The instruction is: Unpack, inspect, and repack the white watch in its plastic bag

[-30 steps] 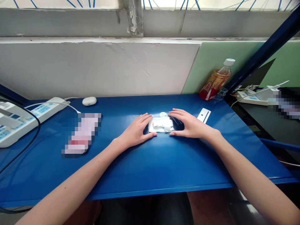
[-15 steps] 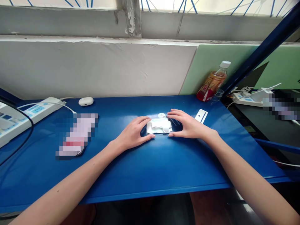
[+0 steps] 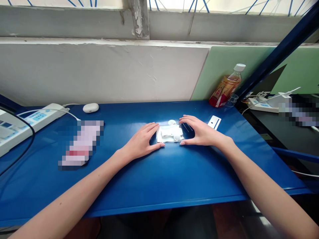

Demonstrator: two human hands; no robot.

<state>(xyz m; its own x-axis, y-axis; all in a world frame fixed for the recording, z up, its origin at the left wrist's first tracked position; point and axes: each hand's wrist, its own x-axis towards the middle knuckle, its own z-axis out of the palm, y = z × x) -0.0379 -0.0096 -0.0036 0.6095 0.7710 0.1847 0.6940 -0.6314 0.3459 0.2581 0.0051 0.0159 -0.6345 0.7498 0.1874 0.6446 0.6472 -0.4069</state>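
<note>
A small clear-and-white plastic packet (image 3: 171,133) lies flat on the blue desk, with something white inside it that I cannot make out. My left hand (image 3: 144,139) curves round its left end, thumb at the near corner and fingertips at the far corner, spread apart. Light contact is possible there, though I cannot be sure. Around the right end is my right hand (image 3: 198,132), its thumb and fingers likewise apart. Just behind the packet is a small round whitish piece (image 3: 171,122). A white card with dark slots (image 3: 214,122) rests beyond my right hand.
On the left are a phone (image 3: 83,142) with its screen blurred, a white power strip (image 3: 37,122) with cables, and a white earbud case (image 3: 90,108). A drink bottle (image 3: 225,88) leans at the back right, beside a slanting blue post (image 3: 276,54).
My right hand has shifted very slightly to the right and away from the packet's edge. The left hand and the packet stay almost where they were.
</note>
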